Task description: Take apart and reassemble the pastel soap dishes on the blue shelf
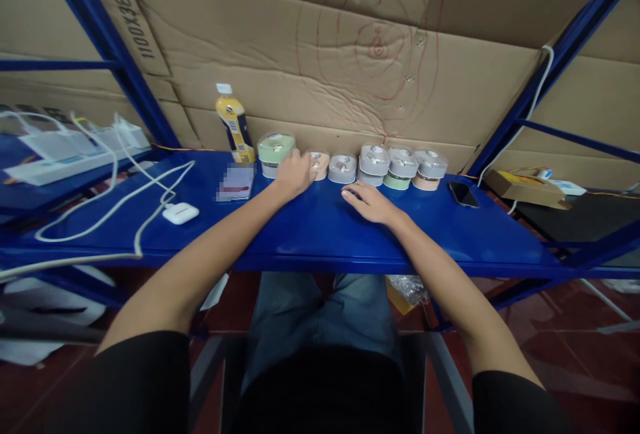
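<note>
Tight spacing exposing green-topped stack (275, 152) to knocks

Head view: the left hand (296, 174) is partly covering the peach box (321, 166), grip unclear; the box is sitting between that stack and a grey box (343, 169). The right hand (369, 202) is lying loose and unladen on the table (310, 241). A sideways left-hand swing would be risking a topple.

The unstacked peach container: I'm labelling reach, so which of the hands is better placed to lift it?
Probably the left hand: its fingers are at the left side of the peach container. The right hand is farther off, its fingertips in front of the unstacked gray container.
</note>
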`<state>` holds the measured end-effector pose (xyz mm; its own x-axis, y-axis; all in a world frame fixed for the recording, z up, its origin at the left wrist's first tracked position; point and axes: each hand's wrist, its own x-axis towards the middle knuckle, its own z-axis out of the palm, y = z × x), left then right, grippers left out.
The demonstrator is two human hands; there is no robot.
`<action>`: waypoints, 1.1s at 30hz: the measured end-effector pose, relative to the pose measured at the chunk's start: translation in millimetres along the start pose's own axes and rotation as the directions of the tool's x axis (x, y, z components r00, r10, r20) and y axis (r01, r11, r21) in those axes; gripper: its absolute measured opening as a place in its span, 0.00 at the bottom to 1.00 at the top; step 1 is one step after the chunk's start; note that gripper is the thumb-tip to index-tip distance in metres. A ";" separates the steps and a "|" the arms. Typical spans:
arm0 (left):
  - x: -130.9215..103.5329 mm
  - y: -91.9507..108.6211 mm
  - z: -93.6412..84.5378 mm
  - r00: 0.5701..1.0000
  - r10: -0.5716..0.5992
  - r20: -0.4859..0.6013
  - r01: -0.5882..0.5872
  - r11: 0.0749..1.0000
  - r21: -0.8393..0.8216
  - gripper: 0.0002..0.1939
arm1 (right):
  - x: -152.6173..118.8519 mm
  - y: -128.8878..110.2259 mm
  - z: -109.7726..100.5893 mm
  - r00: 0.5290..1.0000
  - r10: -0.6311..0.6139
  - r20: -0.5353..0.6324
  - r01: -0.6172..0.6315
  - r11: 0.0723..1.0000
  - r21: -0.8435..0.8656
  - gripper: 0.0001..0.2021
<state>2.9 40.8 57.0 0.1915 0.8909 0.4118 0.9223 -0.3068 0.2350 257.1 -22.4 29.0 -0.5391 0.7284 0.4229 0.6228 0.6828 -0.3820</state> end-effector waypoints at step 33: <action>-62.5 6.1 25.0 0.872 0.489 -0.001 -0.379 0.675 -0.633 0.57 | -1.5 -8.8 -3.2 1.000 0.000 -0.013 0.000 0.999 -0.038 0.44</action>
<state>5.0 -8.4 10.7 0.6179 0.6268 0.4747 0.3373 -0.7567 0.5600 254.2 -29.7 34.4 -0.5318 0.7275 0.4335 0.6442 0.6798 -0.3505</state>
